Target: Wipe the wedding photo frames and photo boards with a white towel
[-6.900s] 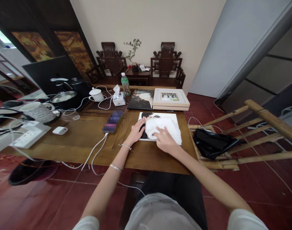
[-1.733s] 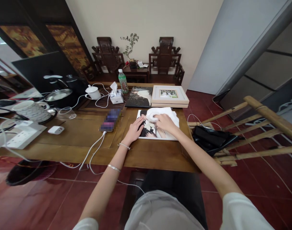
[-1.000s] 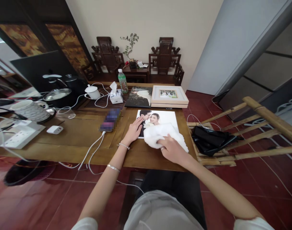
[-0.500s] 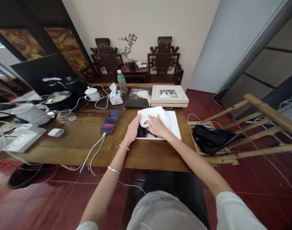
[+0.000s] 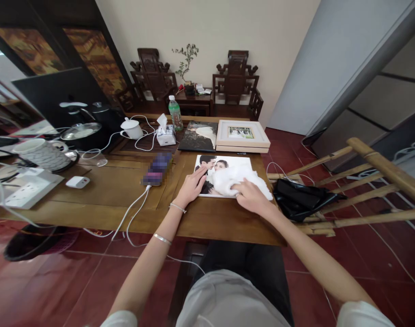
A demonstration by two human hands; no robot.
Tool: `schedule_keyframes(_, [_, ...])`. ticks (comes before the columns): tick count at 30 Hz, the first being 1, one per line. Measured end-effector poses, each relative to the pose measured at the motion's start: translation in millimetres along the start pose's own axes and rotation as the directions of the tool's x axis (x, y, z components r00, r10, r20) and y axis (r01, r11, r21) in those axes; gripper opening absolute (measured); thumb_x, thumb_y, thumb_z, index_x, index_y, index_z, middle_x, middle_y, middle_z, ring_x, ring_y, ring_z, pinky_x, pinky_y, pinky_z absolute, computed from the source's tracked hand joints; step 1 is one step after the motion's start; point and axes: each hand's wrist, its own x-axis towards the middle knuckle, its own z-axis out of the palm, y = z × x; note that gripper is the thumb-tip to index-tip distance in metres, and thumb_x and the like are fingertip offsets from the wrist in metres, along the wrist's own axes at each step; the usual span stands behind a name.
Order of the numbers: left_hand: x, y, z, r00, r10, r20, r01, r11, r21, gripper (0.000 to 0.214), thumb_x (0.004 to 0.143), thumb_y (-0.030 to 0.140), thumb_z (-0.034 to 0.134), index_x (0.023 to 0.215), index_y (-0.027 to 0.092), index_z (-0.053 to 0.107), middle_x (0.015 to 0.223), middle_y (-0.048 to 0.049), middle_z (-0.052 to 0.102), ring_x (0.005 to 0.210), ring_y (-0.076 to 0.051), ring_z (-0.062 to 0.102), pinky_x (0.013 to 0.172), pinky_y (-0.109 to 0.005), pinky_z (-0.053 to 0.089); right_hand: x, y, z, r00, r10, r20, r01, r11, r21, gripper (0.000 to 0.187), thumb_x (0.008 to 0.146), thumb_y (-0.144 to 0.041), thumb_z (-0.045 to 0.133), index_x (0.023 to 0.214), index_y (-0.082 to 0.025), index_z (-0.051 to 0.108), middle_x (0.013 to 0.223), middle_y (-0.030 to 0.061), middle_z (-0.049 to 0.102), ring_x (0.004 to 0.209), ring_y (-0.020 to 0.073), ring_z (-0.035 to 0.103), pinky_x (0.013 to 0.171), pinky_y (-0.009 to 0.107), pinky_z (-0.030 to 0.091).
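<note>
A flat photo print of a couple [image 5: 212,164] lies on the wooden table [image 5: 118,190] in front of me. My left hand [image 5: 192,185] rests flat on its left edge, fingers spread. My right hand [image 5: 250,196] presses a crumpled white cloth [image 5: 241,178] onto the print's near right part. The cloth hides the lower right of the picture.
Behind the print lie a dark photo panel [image 5: 199,135] and a cream framed photo [image 5: 242,135]. A phone on a white cable [image 5: 157,169], tissue box [image 5: 165,134], green bottle [image 5: 175,112], teapot [image 5: 131,129], power strip [image 5: 21,193] and kettles crowd the left. A bamboo chair with a black bag [image 5: 304,196] stands right.
My right hand has dragged the white cloth from the print's far left part down to its near right part, uncovering the faces. The left hand has stayed on the left edge.
</note>
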Motion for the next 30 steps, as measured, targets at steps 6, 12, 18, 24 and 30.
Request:
schedule_keyframes(6, [0.3,-0.9,0.8,1.0,0.004,-0.011,-0.003,0.999,0.045,0.041,0.098,0.032,0.034,0.13,0.017,0.054,0.138,-0.01,0.051,0.133,-0.024,0.041,0.108,-0.046,0.036,60.6,15.2,1.7,0.984,0.139,-0.11,-0.137,0.99,0.03,0.033,0.076,-0.014,0.042,0.09,-0.02,0.071,0.091,0.0055,0.072,0.085,0.0232,0.063,0.079,0.029,0.041])
schedule_keyframes(12, [0.5,-4.3,0.4,0.999,0.032,-0.021,-0.031,0.998,0.049,0.04,0.097,0.033,0.036,0.127,0.016,0.057,0.135,-0.0098,0.054,0.131,-0.024,0.044,0.108,-0.043,0.037,131.5,-13.0,14.7,0.994,0.087,-0.066,-0.072,0.978,0.196,0.034,0.078,-0.021,0.044,0.099,-0.023,0.071,0.101,0.0017,0.071,0.09,0.0212,0.061,0.077,0.025,0.042])
schedule_keyframes(18, [1.0,-4.9,-0.6,0.999,0.049,-0.016,-0.049,0.998,0.033,0.04,0.097,0.033,0.035,0.125,0.015,0.058,0.132,-0.0102,0.057,0.125,-0.023,0.05,0.106,-0.041,0.04,140.8,-27.4,16.1,0.995,0.103,-0.012,-0.102,0.99,0.097,0.036,0.078,-0.022,0.044,0.103,-0.023,0.07,0.103,0.0075,0.069,0.092,0.025,0.061,0.074,0.027,0.043])
schedule_keyframes(24, [1.6,-7.0,-0.2,0.998,0.066,-0.009,-0.066,0.998,0.009,0.041,0.096,0.031,0.037,0.129,0.015,0.055,0.137,-0.0096,0.052,0.132,-0.022,0.042,0.112,-0.042,0.033,101.4,15.9,5.0,0.986,0.162,-0.048,-0.158,0.984,0.085,0.036,0.076,-0.015,0.042,0.099,-0.019,0.07,0.105,0.0099,0.07,0.093,0.0235,0.061,0.075,0.025,0.041])
schedule_keyframes(30, [2.2,-7.3,-0.9,0.999,0.045,-0.026,-0.045,0.999,-0.009,0.038,0.093,0.029,0.042,0.125,0.016,0.058,0.136,-0.0096,0.053,0.132,-0.023,0.043,0.111,-0.044,0.034,54.2,61.7,-8.6,0.962,0.218,-0.163,-0.205,0.974,0.094,0.043,0.072,-0.009,0.039,0.101,-0.016,0.07,0.106,0.0095,0.071,0.095,0.0236,0.063,0.082,0.027,0.042])
